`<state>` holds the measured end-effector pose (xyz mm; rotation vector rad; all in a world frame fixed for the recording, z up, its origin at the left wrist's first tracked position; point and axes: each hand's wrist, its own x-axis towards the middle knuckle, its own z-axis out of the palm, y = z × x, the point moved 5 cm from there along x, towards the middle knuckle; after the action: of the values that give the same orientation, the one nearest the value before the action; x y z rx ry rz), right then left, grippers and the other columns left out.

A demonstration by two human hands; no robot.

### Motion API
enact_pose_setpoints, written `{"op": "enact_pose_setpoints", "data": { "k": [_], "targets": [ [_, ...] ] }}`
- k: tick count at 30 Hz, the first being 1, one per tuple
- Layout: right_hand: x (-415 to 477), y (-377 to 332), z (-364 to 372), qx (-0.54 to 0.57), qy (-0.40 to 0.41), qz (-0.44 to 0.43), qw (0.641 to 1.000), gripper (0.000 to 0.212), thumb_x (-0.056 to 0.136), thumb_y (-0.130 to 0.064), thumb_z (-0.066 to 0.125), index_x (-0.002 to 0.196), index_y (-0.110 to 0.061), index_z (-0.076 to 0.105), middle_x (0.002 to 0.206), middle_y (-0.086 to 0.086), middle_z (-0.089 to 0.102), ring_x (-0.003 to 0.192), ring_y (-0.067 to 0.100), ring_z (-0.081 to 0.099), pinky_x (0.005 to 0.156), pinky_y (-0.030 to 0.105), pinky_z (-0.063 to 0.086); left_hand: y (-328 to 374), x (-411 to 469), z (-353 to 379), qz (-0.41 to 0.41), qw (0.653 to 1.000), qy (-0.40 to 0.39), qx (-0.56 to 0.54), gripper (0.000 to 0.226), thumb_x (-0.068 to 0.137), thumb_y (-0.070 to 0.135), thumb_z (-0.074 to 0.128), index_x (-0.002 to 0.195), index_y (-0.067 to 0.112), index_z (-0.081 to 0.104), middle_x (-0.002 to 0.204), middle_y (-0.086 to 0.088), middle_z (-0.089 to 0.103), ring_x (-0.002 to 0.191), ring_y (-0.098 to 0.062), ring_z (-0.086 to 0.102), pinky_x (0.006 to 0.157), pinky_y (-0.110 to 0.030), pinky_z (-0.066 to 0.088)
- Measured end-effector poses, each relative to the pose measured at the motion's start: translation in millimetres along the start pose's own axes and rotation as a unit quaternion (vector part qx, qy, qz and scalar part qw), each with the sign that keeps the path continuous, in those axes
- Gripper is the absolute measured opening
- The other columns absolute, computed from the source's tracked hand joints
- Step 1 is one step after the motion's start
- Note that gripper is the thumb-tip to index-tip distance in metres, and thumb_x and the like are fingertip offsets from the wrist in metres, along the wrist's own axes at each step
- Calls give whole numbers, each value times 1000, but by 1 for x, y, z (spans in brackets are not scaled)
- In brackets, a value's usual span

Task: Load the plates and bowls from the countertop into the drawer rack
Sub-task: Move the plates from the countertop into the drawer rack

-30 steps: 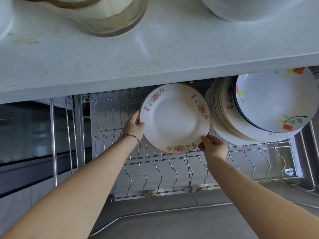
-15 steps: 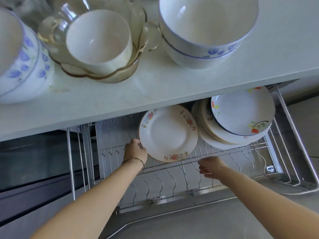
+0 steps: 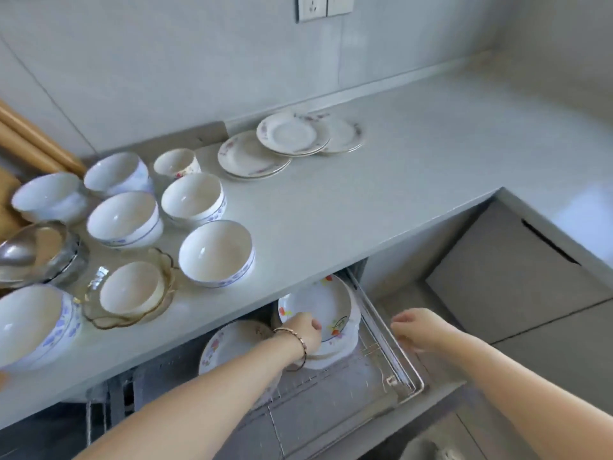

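Left hand (image 3: 303, 330) over the racked plates (image 3: 326, 302) (grip unclear); right hand (image 3: 419, 328) loose-fingered, beside the rack (image 3: 408, 373).

The bowls (image 3: 215, 254) on the pale grey countertop (image 3: 414, 167) are painted white with blue flowers. Pink flowers are seen on the cream plates (image 3: 252, 156). Red and yellow flowers are printed on the white racked plate (image 3: 318, 303).

Left forearm (image 3: 205, 393) and right forearm (image 3: 517, 390): bare up to the frame edge. Left hand (image 3: 306, 330) and right hand (image 3: 418, 328): uncovered. One item worn: a thin, gold-toned bracelet (image 3: 297, 340) at the left wrist, slim band with paler segments along it. Finer detail is blurred.
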<state>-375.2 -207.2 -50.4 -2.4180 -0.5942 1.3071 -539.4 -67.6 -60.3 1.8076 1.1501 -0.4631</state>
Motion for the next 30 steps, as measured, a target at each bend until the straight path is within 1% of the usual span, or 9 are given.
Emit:
{"op": "enact_pose_setpoints", "data": {
  "k": [2,4,9,11,16,20,23,26,30],
  "targets": [
    [-7,15,-50,-5,28,-23,999,29,88,-18,53,113,-8,63,68,-1,60,61,14,55,61,21,48,58,0,19,26,1000,4,9,29,90,8,35,86,22,59,83,-6,61,81,-26,59,72,-27,48],
    [-10,33,-100,-36,52,-52,997,31,88,-20,51,117,-12,61,78,0,63,73,16,60,72,23,46,114,3,35,42,999,27,-3,29,89,6,36,73,26,48,71,-3,48,68,-22,46,63,-24,37],
    [-21,69,-211,-198,16,-94,976,38,94,-26,46,129,-13,52,131,3,55,121,21,53,100,29,42,233,5,77,53,994,76,-50,21,86,6,41,85,20,58,95,-12,67,83,-21,60,76,-29,51],
    [-24,74,-252,-243,13,-105,964,38,95,-25,44,131,-13,50,136,3,52,124,21,50,100,30,40,266,5,92,39,995,66,-65,22,88,6,38,91,18,56,92,-11,64,78,-20,58,59,-24,47],
    [-20,63,-322,-296,31,-131,946,40,96,-23,39,133,-13,48,138,2,49,126,21,48,98,28,40,308,6,92,-1,997,49,-62,31,92,3,35,67,20,41,67,1,48,54,-7,48,36,-11,31],
    [-4,38,-338,-324,20,-154,933,39,96,-19,39,127,-2,54,132,11,55,122,25,51,98,29,41,316,12,62,-19,994,96,-40,23,89,5,37,71,18,46,78,-6,59,72,-20,56,52,-19,35],
    [22,17,-346,-324,13,-162,932,36,92,-21,45,124,-11,56,129,6,57,118,25,55,96,30,43,315,22,34,-24,991,128,-42,22,85,2,39,71,16,48,85,-9,58,75,-21,53,67,-22,39],
    [48,-10,-353,-305,10,-182,935,36,90,-27,45,125,-21,53,129,1,55,100,18,57,97,31,44,311,34,2,-28,986,151,-63,30,86,2,38,61,19,42,83,-10,57,74,-22,53,56,-20,38],
    [79,-54,-363,-275,-1,-203,940,34,90,-26,47,122,-17,55,114,3,61,81,15,57,82,26,43,301,50,-53,-51,974,187,-120,29,87,2,38,63,17,45,81,-12,59,79,-23,55,53,-20,37]
  ]
}}
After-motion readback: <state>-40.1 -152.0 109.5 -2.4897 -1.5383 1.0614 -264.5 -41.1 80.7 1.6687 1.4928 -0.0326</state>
